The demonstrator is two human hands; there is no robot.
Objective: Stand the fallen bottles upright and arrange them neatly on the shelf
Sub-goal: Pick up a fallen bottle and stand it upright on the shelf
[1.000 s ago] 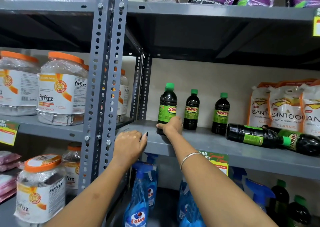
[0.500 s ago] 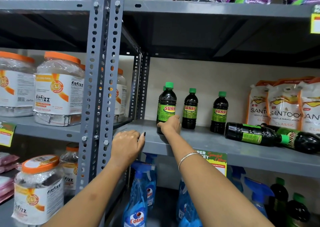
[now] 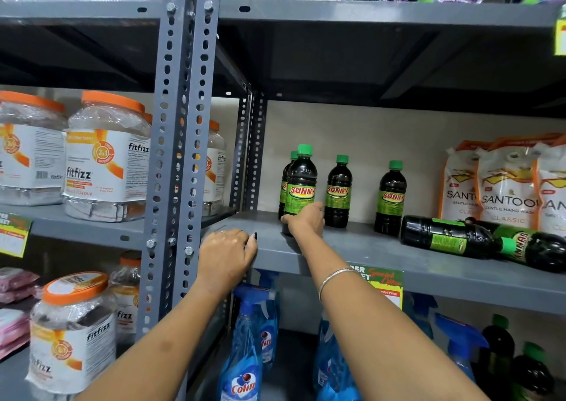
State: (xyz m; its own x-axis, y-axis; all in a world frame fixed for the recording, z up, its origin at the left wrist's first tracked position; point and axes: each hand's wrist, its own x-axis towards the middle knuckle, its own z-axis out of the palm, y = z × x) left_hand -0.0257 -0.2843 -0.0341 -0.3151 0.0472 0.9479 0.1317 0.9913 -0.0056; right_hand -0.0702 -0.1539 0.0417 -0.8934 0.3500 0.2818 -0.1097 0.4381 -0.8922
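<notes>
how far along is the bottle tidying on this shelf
Roughly halfway. Done: two Sunny bottles stand upright along the shelf, with another partly hidden at the far left. In hand: the right hand holds the base of the front-left bottle, upright; the left hand rests on the shelf edge. Left: two fallen bottles lie on their sides at the right.

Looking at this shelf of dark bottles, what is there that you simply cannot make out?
- Head view: the base of the front upright bottle, covered by the right hand.
- The bottle behind it, mostly hidden; only a sliver shows.
- The second fallen bottle, cut off by the right edge.
- Small print on the first fallen bottle: too small.
</notes>
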